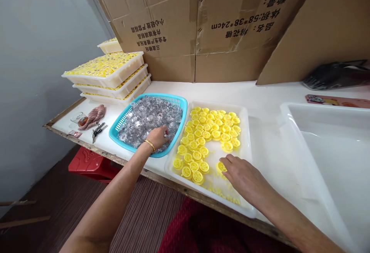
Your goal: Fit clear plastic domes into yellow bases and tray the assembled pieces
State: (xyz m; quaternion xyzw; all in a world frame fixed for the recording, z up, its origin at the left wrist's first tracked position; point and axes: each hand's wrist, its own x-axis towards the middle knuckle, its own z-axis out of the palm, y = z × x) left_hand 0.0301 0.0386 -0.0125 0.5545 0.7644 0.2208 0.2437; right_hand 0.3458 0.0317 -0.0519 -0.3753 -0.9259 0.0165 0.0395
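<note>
the left hand [158, 137] is sunk into the blue basket [115, 129], its fingers curled down among the clear caps [144, 116]; whether a cap is pinched cannot be told, since the fingertips are hidden. the right hand [245, 178] is laid low and loose over the near part of the white tray [248, 145], fingers stretched out, not clenched, with the fingertips touching a single yellow piece [221, 166].

the basket and tray are set side by side on the table [268, 95], rims touching, basket on the left. the caps lie directly under the left hand, and the single yellow piece lies at the tip of the right, towards the left hand. the rest of the yellow pieces [211, 128] are spread ahead and to the left of the right hand, so they are nearer to it than to the left hand. the pieces are round, so no long axis is shown.

a stack of trays [106, 77] filled with yellow is seen far left, a large white tub [318, 149] at the right, and cardboard boxes [179, 25] behind.
</note>
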